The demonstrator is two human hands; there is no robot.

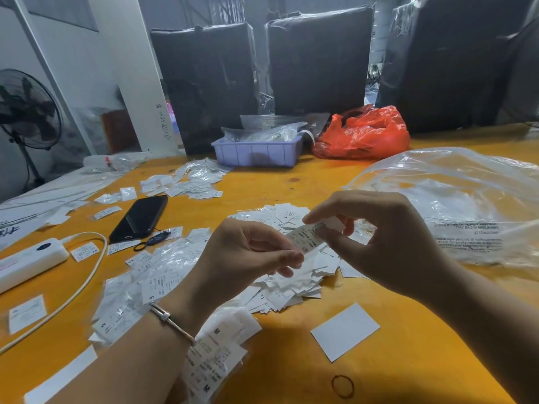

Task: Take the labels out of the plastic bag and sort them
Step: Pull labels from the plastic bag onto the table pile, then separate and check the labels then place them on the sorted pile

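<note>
Both my hands hold one small white printed label (306,236) above the yellow table (291,360). My left hand (248,255) pinches its lower end and my right hand (379,237) pinches its upper end. Beneath them lies a loose heap of white labels (291,287). A pile of labels in small clear sleeves (140,290) marked S and M lies to the left. More M labels (215,354) sit under my left wrist. A large crumpled clear plastic bag (466,205) lies to the right.
A black phone (140,218), a white power bank (29,262) and its cable (84,275) lie left. A lilac tray (256,153) and red bag (364,135) stand at the back. A blank white card (345,330) and a rubber band (342,386) lie near me.
</note>
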